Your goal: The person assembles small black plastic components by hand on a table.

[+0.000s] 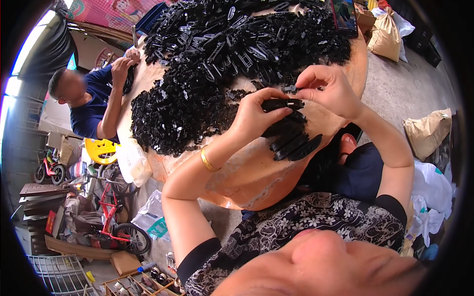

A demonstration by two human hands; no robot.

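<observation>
Between the thumb and fingers of my left hand (251,116) is a long black plastic part (276,104), lying roughly level, its slotted end pointing right. Just above that end, my right hand (332,92) pinches with thumb and forefinger at a small black plastic piece (290,89), which appears apart from the long part. Below both hands, several similar long black parts (291,143) lie side by side at the table's near edge. A broad heap of small black pieces (170,111) spreads to the left of my left hand.
Longer black frame-shaped parts (242,49) are piled across the far side of the cloth-covered table (222,185). At the left edge a person (94,103) works with both hands. A screen (344,17) stands at the far right. Sacks (385,37) and a red bicycle (106,212) are on the floor.
</observation>
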